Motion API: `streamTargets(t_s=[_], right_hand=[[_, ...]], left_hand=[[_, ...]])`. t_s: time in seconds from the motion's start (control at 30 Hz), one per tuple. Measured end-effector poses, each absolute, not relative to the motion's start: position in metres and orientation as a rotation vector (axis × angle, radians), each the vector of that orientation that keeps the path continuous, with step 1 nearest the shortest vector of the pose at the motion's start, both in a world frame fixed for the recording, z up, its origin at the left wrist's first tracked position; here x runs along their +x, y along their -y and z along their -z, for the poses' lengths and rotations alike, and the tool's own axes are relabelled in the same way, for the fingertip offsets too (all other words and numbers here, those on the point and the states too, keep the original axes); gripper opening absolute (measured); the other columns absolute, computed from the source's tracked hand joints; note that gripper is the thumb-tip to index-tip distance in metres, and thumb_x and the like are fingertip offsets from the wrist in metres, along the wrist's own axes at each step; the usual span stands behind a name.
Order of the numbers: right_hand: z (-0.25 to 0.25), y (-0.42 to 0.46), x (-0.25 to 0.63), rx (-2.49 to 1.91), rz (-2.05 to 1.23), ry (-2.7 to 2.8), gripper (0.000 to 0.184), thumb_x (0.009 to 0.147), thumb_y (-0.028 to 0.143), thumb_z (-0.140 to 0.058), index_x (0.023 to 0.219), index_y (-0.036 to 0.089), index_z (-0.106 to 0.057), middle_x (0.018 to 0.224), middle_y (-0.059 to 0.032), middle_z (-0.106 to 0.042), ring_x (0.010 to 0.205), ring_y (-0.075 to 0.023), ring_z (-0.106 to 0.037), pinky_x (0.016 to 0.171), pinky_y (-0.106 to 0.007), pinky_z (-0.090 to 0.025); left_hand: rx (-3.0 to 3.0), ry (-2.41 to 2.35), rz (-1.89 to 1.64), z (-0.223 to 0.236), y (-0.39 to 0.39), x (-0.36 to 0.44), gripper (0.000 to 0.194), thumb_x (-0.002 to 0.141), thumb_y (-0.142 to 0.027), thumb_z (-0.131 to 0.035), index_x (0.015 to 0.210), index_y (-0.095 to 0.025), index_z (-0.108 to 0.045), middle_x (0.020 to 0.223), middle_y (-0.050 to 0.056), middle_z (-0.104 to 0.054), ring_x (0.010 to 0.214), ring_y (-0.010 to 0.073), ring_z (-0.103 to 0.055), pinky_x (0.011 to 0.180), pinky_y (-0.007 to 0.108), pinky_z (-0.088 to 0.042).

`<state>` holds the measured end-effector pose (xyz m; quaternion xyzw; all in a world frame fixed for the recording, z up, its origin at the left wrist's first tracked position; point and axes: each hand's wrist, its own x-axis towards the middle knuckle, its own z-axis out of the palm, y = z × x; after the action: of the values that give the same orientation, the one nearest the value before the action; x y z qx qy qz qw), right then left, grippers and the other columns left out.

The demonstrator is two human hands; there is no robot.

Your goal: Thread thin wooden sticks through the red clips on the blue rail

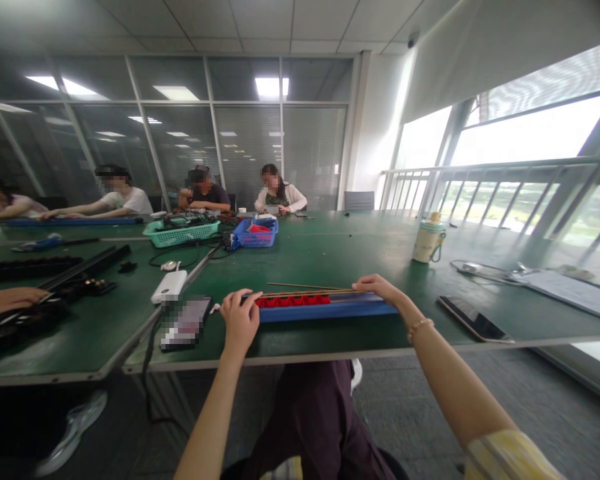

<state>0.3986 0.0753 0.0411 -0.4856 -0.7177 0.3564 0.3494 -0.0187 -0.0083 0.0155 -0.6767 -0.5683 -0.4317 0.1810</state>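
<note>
Blue trough (325, 312) lay between my left hand (241, 319), grip unclear, and right hand (380, 288), fingers seemingly pinching a thin stick (300, 293). I judged this alignment, calling next for steady, level fingers.

With twelve straight ahead: at one o'clock, upright on the green tabletop (370, 253), a cream bottle (427, 243); at two, a dark-screened phone (473, 320) and a white sheet (575, 291). At ten, a white device (170, 287) near another phone (200, 315). Toward eleven, a mint-green basket (180, 237) with dark cables (195, 219). Near twelve, farther off, a seated person (295, 199) before glass partitions (313, 143).
</note>
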Motion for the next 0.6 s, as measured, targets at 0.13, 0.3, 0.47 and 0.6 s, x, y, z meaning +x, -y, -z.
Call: streamTargets(t_s=[0.13, 0.3, 0.47, 0.6], right_hand=[[-0.039, -0.075, 0.398, -1.254, -0.917, 1.825, 0.052, 0.065, 0.066, -0.074, 0.06, 0.015, -0.065, 0.058, 0.0021, -0.054, 0.064, -0.0126, -0.046, 0.066, -0.028, -0.035], [-0.034, -0.078, 0.401, -1.281, -0.823, 1.739, 0.056, 0.063, 0.071, -0.073, 0.059, 0.015, -0.065, 0.057, 0.0014, -0.053, 0.062, -0.0124, -0.045, 0.064, -0.028, -0.034], [-0.029, -0.083, 0.404, -1.306, -0.722, 1.711, 0.061, 0.063, 0.076, -0.069, 0.063, 0.015, -0.068, 0.059, -0.0005, -0.056, 0.064, -0.0138, -0.046, 0.064, -0.028, -0.035], [-0.025, -0.087, 0.406, -1.32, -0.65, 1.733, 0.063, 0.068, 0.078, -0.064, 0.064, 0.015, -0.068, 0.06, -0.0019, -0.058, 0.065, -0.0149, -0.047, 0.065, -0.028, -0.035]], left_hand=[[-1.905, 1.596, 1.22, -0.016, 0.009, -0.019, 0.035, 0.09, -0.016, -0.05, 0.11, -0.032, -0.074, 0.119, 0.007, -0.062, 0.113, 0.0283, -0.047, 0.097, 0.047, -0.039], [-1.907, 1.567, 1.223, -0.017, 0.01, -0.019, 0.037, 0.089, -0.015, -0.051, 0.111, -0.034, -0.073, 0.119, 0.007, -0.062, 0.113, 0.028, -0.048, 0.097, 0.047, -0.039], [-1.91, 1.566, 1.228, -0.016, 0.01, -0.018, 0.037, 0.09, -0.015, -0.05, 0.111, -0.034, -0.073, 0.119, 0.007, -0.062, 0.113, 0.0278, -0.047, 0.096, 0.047, -0.039], [-1.899, 1.556, 1.236, -0.015, 0.008, -0.019, 0.036, 0.09, -0.015, -0.05, 0.111, -0.033, -0.073, 0.118, 0.007, -0.062, 0.112, 0.0275, -0.047, 0.097, 0.046, -0.039]])
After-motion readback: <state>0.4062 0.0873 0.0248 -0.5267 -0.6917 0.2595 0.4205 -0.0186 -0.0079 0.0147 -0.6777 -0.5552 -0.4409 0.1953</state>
